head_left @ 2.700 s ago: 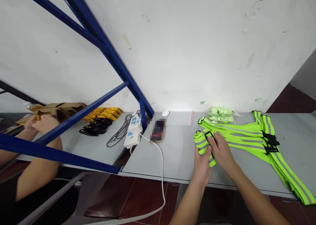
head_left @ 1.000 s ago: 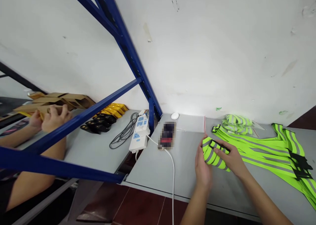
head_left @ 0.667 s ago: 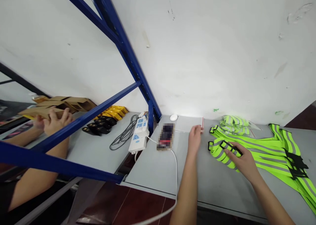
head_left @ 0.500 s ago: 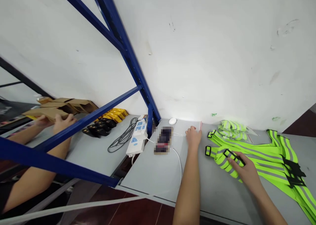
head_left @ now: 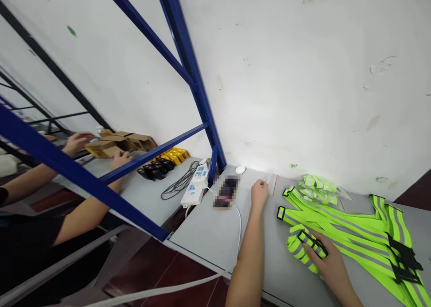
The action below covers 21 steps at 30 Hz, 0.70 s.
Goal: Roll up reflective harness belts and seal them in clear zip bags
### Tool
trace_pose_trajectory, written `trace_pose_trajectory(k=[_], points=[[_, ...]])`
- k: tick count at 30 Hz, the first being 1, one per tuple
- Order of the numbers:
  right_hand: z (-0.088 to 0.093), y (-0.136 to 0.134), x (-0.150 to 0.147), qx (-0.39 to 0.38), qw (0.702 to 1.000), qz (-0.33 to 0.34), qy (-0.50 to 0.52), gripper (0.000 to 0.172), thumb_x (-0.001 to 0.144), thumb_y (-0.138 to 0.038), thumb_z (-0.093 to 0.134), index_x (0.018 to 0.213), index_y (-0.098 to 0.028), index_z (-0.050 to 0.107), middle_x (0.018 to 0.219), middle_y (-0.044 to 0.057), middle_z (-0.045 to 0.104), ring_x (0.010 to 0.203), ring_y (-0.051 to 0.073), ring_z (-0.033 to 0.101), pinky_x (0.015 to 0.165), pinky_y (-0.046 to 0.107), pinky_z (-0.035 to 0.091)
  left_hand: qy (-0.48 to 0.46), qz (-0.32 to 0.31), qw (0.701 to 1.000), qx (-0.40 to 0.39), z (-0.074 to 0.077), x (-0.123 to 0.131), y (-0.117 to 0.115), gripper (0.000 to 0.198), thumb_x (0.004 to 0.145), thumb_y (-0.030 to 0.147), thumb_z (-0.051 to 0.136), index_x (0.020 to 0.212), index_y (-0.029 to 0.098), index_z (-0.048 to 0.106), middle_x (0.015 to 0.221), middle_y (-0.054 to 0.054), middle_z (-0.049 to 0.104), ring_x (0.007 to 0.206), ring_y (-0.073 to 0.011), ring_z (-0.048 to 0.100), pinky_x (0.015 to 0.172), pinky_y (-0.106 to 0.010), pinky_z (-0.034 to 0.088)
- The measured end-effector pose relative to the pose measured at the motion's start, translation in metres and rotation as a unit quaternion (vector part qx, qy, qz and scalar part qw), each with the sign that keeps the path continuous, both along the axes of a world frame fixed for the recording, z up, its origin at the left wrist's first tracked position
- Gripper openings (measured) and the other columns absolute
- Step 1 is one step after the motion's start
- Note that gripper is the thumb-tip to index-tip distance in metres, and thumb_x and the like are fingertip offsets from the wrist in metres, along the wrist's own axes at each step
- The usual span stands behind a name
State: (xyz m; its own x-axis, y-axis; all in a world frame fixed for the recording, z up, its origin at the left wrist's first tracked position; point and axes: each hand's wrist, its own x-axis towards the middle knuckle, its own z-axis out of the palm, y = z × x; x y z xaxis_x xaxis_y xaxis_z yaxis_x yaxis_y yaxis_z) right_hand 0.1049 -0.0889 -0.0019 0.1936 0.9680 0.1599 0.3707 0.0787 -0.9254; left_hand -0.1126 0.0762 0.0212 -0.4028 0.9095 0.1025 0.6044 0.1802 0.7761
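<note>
My right hand (head_left: 325, 255) is closed around a folded reflective strap (head_left: 298, 242), neon yellow-green with a grey stripe and a black buckle facing up. Beyond it, more reflective straps (head_left: 357, 230) lie stretched out across the grey table, with black buckles and black joining pieces. My left hand (head_left: 259, 192) has its fingers curled together at the edge of a clear zip bag (head_left: 272, 184) with a red line along one side. The fingertips are partly hidden, but they appear to pinch the bag.
Bagged reflective straps (head_left: 318, 189) lie by the wall. A blurred-out phone (head_left: 227, 192) with a white cable and a power strip (head_left: 195, 186) are to the left. Beyond the blue rack frame (head_left: 198, 87), a co-worker's hands are near cardboard boxes (head_left: 111, 145).
The view has shifted left. My left hand's fingers have drawn together at the bag. My right hand has brought the folded strap nearer to me. A co-worker's hands have moved apart.
</note>
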Motion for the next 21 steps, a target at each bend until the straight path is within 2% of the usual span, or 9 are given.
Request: trace_pose_trajectory(k=[3,6,8,10,12,15,18,21], points=[[-0.004,0.002,0.002,0.023,1.0,-0.003,-0.021,0.044,0.071,-0.059,0.065,0.092,-0.021,0.071,0.094,0.008,0.074,0.088,0.026,0.068,0.077,0.033,0.056,-0.016,0.048,0.997,0.058,0.026,-0.023,-0.014,0.013,0.081,0.023,0.053,0.075,0.019,0.065,0.07,-0.002,0.068,0.071,-0.0183,0.064,0.068,-0.026,0.044],[-0.006,0.005,0.008,0.029,0.999,0.0,-0.035,0.046,0.069,-0.06,0.066,0.091,-0.02,0.07,0.09,0.007,0.075,0.084,0.027,0.069,0.076,0.033,0.056,-0.016,0.092,0.989,0.114,0.062,-0.034,-0.019,0.016,0.082,0.027,0.051,0.084,0.018,0.064,0.081,-0.004,0.07,0.08,-0.0192,0.065,0.074,-0.027,0.045],[-0.005,0.006,0.011,0.017,0.999,0.012,-0.044,0.048,0.065,-0.061,0.068,0.09,-0.02,0.071,0.089,0.008,0.075,0.085,0.029,0.07,0.075,0.034,0.057,-0.008,0.091,0.986,0.137,0.083,-0.026,-0.017,0.016,0.082,0.025,0.049,0.088,0.018,0.063,0.087,-0.004,0.07,0.085,-0.0184,0.064,0.076,-0.026,0.045],[-0.002,0.004,0.015,0.004,0.999,-0.004,-0.052,0.051,0.063,-0.062,0.068,0.091,-0.019,0.071,0.089,0.008,0.075,0.086,0.031,0.069,0.074,0.036,0.056,0.009,0.052,0.989,0.14,0.093,-0.007,-0.014,0.011,0.08,0.022,0.052,0.087,0.02,0.061,0.081,-0.002,0.068,0.08,-0.0174,0.064,0.073,-0.026,0.045],[0.002,0.002,0.021,-0.01,0.997,-0.059,-0.056,0.055,0.065,-0.065,0.066,0.095,-0.019,0.07,0.09,0.008,0.074,0.087,0.032,0.068,0.073,0.037,0.055,0.034,-0.004,0.991,0.13,0.088,0.018,-0.018,0.003,0.078,0.022,0.056,0.081,0.021,0.058,0.076,-0.001,0.066,0.076,-0.0181,0.063,0.072,-0.027,0.045],[0.008,0.001,0.033,-0.041,0.987,-0.14,-0.061,0.058,0.065,-0.067,0.063,0.096,-0.018,0.069,0.093,0.01,0.073,0.087,0.033,0.066,0.068,0.038,0.054,0.07,-0.098,0.987,0.104,0.056,0.046,-0.043,0.007,0.076,0.017,0.059,0.075,0.023,0.055,0.076,-0.001,0.063,0.076,-0.02,0.061,0.072,-0.029,0.045],[0.013,0.0,0.038,-0.055,0.983,-0.165,-0.059,0.055,0.063,-0.066,0.065,0.09,-0.018,0.07,0.094,0.011,0.072,0.09,0.035,0.065,0.069,0.038,0.053,0.094,-0.166,0.978,0.086,0.018,0.051,-0.075,0.011,0.077,0.013,0.056,0.072,0.023,0.052,0.074,-0.002,0.061,0.074,-0.0202,0.059,0.07,-0.029,0.044],[0.012,-0.003,0.028,-0.03,0.985,-0.161,-0.058,0.054,0.063,-0.067,0.064,0.09,-0.02,0.069,0.096,0.009,0.072,0.09,0.033,0.065,0.069,0.037,0.052,0.1,-0.199,0.969,0.106,-0.003,0.043,-0.092,0.012,0.08,0.013,0.053,0.073,0.023,0.051,0.077,-0.003,0.06,0.078,-0.0202,0.058,0.072,-0.029,0.044]])
